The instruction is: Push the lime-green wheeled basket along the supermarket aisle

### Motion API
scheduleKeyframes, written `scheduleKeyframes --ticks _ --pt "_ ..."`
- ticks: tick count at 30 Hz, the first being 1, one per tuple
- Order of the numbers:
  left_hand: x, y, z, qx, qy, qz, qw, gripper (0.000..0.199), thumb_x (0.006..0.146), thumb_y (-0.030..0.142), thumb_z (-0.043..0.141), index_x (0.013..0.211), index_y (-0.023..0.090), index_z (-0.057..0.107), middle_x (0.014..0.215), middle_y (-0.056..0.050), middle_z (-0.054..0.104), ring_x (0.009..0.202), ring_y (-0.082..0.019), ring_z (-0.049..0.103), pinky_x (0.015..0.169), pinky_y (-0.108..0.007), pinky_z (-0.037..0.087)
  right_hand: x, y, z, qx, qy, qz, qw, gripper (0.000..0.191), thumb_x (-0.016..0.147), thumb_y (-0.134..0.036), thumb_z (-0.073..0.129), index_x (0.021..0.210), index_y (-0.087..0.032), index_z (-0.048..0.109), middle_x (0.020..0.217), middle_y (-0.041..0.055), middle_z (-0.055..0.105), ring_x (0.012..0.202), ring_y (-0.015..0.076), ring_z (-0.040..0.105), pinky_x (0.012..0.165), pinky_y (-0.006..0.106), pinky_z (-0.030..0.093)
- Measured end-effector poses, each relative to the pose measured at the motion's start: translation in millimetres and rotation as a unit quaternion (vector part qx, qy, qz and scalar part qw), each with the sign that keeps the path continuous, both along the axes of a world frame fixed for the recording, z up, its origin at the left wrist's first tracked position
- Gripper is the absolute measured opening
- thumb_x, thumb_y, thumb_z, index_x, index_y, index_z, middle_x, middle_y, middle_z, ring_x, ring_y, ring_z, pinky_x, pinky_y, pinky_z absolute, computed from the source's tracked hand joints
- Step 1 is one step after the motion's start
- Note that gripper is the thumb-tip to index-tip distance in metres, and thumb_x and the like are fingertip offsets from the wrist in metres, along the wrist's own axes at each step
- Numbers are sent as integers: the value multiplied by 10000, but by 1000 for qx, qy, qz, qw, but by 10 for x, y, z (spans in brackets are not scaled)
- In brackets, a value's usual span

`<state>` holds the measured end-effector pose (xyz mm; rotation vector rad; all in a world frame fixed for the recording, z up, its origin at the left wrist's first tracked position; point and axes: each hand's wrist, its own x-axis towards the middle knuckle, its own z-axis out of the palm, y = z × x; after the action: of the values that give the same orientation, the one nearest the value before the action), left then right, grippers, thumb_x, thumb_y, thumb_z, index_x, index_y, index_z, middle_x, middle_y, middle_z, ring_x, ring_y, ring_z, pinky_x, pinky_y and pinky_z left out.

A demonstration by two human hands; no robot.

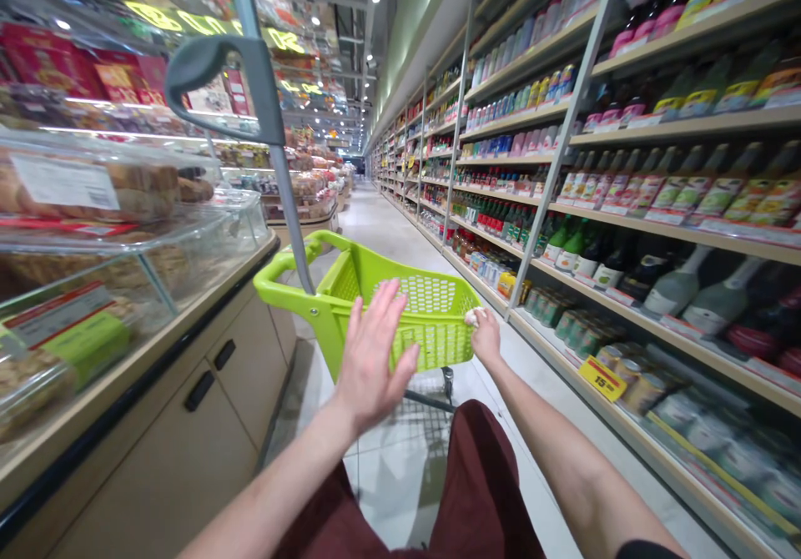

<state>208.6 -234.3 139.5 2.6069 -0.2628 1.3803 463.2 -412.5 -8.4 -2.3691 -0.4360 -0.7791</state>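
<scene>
- Head view, left hand (375,352): open, fingers spread wide, just before the basket wall; contact cannot be confirmed.
- Right hand (486,336): narrowed, pinching a small white wad (475,317) at the rim.
- Lime-green shopping cart basket (438,344): directly ahead of both hands.
- Shelved bottles (682,292): right of the right hand.
- Glass bakery case (125,250): left of the left hand.

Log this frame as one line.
left hand: open, near green cart | right hand: holds white item at its rim | bottle shelves right, bakery case left
</scene>
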Motion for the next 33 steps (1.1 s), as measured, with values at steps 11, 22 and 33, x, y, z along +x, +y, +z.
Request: scheduleKeyframes --ticks 11,22,33 --pt "865 835 -858 126 276 181 935 605 696 223 431 1283 115 327 1395 -91 243 1303 -236 129 1031 -531 96 -69 195 -38 -49 -53 118 990 477 667 -19 370 1074 -189 552 1240 63 448 1191 195 319 986 363 263" --pt "821 771 -774 128 273 180 936 606 680 270 451 1263 130 368 1373 -99 297 1295 -246 162 1046 -509 41 -295 649 114 -61 -72 178 979 490 640 -7 369 1061 -167 562 1168 86 480 1133 196 373 968 345 294" --pt "718 981 -700 116 255 179 943 598 686 218 437 1273 150 353 1369 -90 311 1288 -240 189 1047 -506 40 -18 193 121 -56 -31 65 996 477 646 -27 361 1059 -145 568 1193 107 474 1116 225 406 948 371 314"
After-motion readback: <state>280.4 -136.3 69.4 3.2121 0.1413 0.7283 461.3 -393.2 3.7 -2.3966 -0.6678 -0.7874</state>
